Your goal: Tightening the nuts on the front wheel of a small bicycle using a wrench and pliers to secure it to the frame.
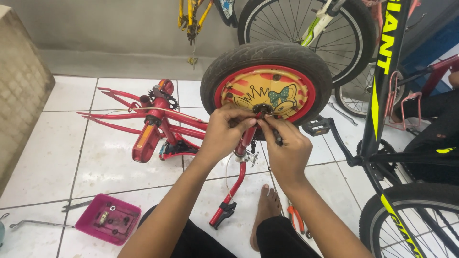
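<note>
A small bicycle wheel (266,59) with a black tyre and a red and yellow disc stands upright in the middle, fitted in a red fork (247,138). My left hand (224,134) pinches at the wheel's hub axle, fingers closed around a small part there. From the right, my right hand (287,148) meets it, fingertips on the same axle and a dark slim tool held in the palm. The red child's bike frame (153,124) lies on its side on the white tiles to the left.
A pink tray (107,219) of small nuts and parts sits at lower left, a wrench (74,206) and a metal rod (33,223) beside it. Orange-handled pliers (296,219) lie by my bare foot (267,205). A black and yellow bicycle (392,119) stands close on the right, more bikes behind.
</note>
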